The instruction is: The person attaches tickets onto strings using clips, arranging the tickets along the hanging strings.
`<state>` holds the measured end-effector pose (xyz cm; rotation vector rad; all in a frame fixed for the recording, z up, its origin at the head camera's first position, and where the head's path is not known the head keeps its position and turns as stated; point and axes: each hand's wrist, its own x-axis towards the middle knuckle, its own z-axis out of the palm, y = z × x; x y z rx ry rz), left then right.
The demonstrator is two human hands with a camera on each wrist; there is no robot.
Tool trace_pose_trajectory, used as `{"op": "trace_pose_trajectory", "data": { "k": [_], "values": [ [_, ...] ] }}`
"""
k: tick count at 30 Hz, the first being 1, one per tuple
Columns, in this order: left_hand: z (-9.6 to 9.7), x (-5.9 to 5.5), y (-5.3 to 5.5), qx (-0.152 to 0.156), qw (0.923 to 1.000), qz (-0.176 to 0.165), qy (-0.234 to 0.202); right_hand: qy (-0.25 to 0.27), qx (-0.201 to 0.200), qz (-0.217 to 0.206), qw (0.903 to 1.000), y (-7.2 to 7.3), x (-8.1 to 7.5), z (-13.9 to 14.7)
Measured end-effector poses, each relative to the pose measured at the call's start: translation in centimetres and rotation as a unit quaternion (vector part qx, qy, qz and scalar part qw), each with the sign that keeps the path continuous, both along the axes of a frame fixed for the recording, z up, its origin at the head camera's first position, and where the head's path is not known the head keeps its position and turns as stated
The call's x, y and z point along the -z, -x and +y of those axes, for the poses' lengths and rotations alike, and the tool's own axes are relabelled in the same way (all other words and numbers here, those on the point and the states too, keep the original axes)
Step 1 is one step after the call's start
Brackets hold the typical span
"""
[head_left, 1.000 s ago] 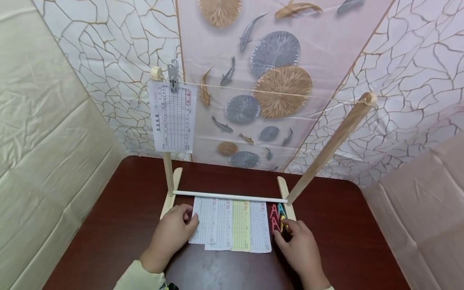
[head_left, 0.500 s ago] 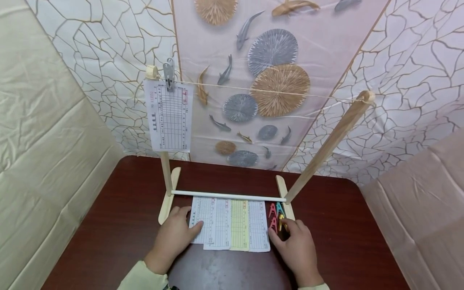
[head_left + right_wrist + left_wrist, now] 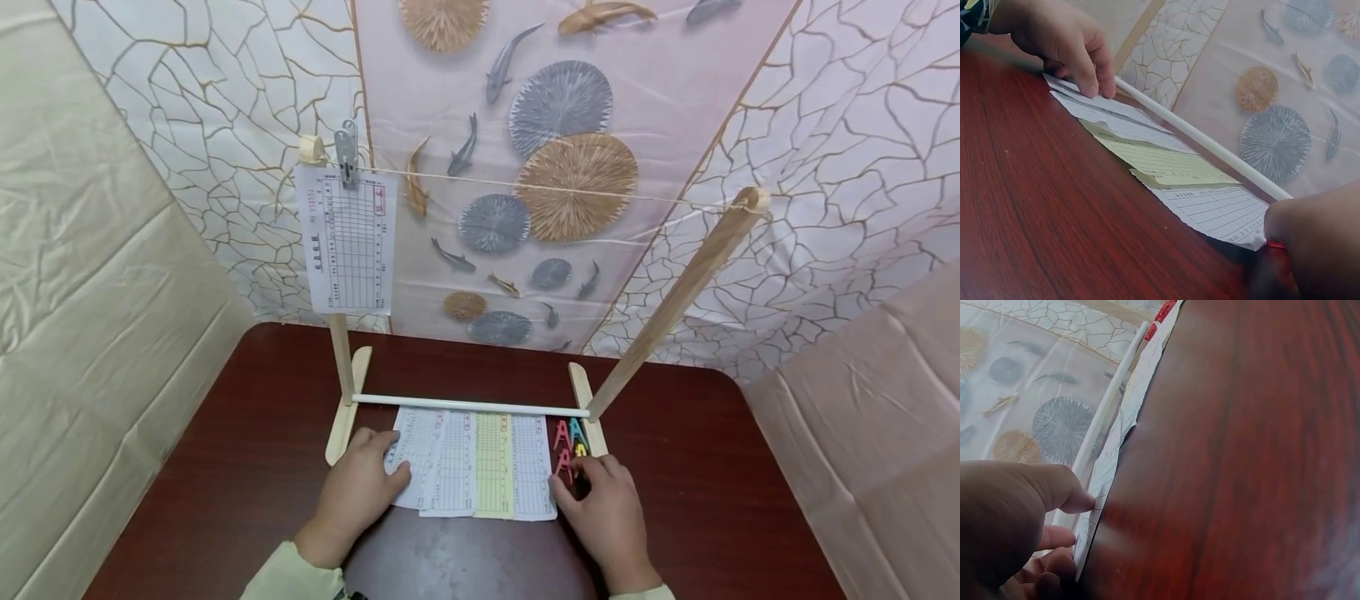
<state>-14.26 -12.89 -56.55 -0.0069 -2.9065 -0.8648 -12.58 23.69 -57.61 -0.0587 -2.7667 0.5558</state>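
Observation:
Four-column rows of paper forms lie overlapping on the table. My left hand point(image 3: 356, 487) rests at the leftmost white form point(image 3: 414, 467), its thumb on the sheet and index fingertip near the left edge. Beside it are another white form point(image 3: 452, 475), a yellow form point(image 3: 493, 467) and a right-hand white form point(image 3: 534, 475). My right hand point(image 3: 609, 517) lies relaxed at the right, thumb at that last form's edge. Its index finger is near small clothespins: red point(image 3: 564, 462), teal point(image 3: 576, 430) and yellow point(image 3: 580, 450), partly hidden by the hand.
A wooden stand with a right post point(image 3: 675, 304) and a white crossbar point(image 3: 468, 406) stands behind the forms. A string point(image 3: 525, 185) spans the posts. At its left end a metal clip point(image 3: 347, 154) holds a white form point(image 3: 348, 250). Patterned cloth point(image 3: 495, 275) hangs behind.
The leftmost form has slid slightly left and tilted under my left hand, whose thumb moved onto it. My right hand stays beside the clothespins, its thumb now at the right form's edge.

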Motion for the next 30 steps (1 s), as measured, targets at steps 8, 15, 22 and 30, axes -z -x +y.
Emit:
{"op": "trace_pose_trajectory", "data": {
  "k": [8, 15, 22, 30],
  "values": [
    [0.1, -0.4, -0.2, 0.001, 0.9999, -0.008, -0.013, -0.006, -0.003, 0.020, 0.9998, -0.1, -0.4, -0.2],
    [0.2, -0.6, -0.3, 0.010, 0.9999, -0.012, 0.001, -0.002, -0.004, 0.020, 0.9998, -0.6, -0.5, -0.1],
    [0.5, -0.9, -0.6, 0.014, 0.9997, 0.017, 0.010, -0.002, -0.009, 0.026, 0.9996, -0.7, -0.8, 0.0],
    [0.9, -1.1, -0.7, 0.021, 0.9985, 0.046, -0.018, 0.014, -0.021, 0.005, 0.9997, -0.6, -0.9, -0.1]
  ]
}}
